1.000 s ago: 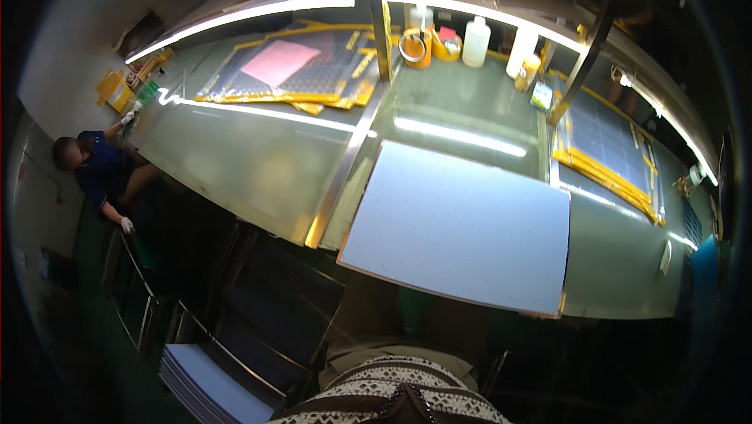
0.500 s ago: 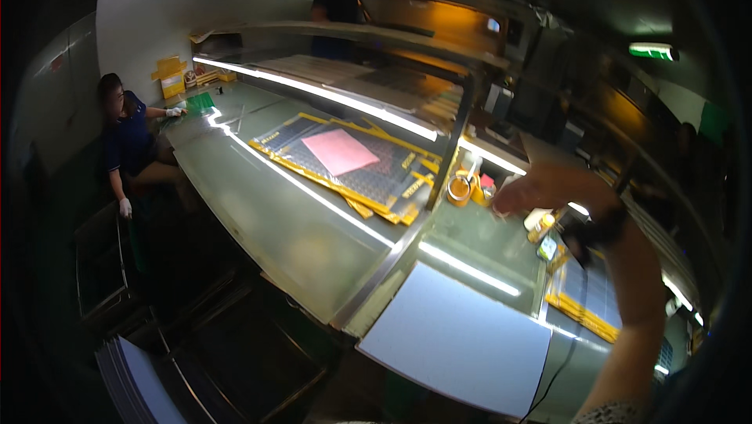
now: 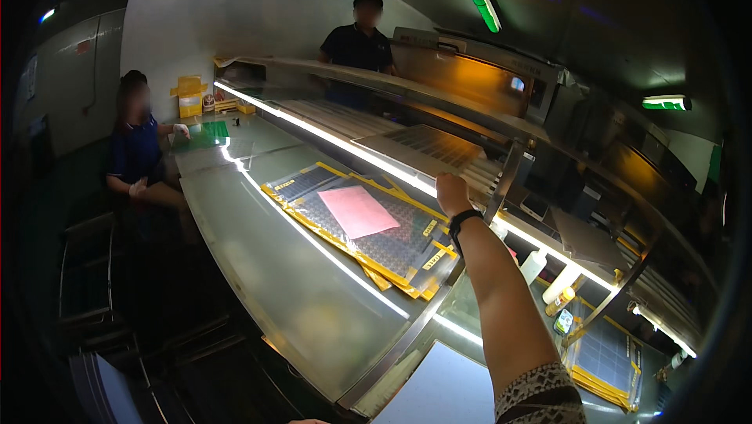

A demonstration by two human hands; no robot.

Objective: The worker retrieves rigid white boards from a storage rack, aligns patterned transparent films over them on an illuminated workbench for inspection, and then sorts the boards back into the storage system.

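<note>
My right hand point(image 3: 452, 194), with a black band on its wrist, reaches over the bench to the front edge of the raised shelf. Its fingers are curled closed beside the near corner of a flat dark panel point(image 3: 419, 144) lying on that shelf; what they grip, if anything, is hidden. Below it, a pink sheet point(image 3: 358, 212) rests on dark, see-through-covered sheets point(image 3: 313, 179) edged with yellow tape. Only a sliver of my left hand point(image 3: 308, 422) shows at the lower edge, its fingers out of sight. A pale board point(image 3: 431, 393) lies close by, partly behind my right forearm.
A bright light strip point(image 3: 337, 140) runs under the shelf. A metal post point(image 3: 507, 177) stands right of my hand. Bottles point(image 3: 534, 266) and another taped stack point(image 3: 607, 357) are at the right. One person point(image 3: 133, 142) sits at the left; another point(image 3: 360, 44) stands behind the shelf.
My right hand has moved left from above the bottles to the shelf edge, and its fingers have curled. The view has shifted. The seated person's lower hand has come up toward the lap.
</note>
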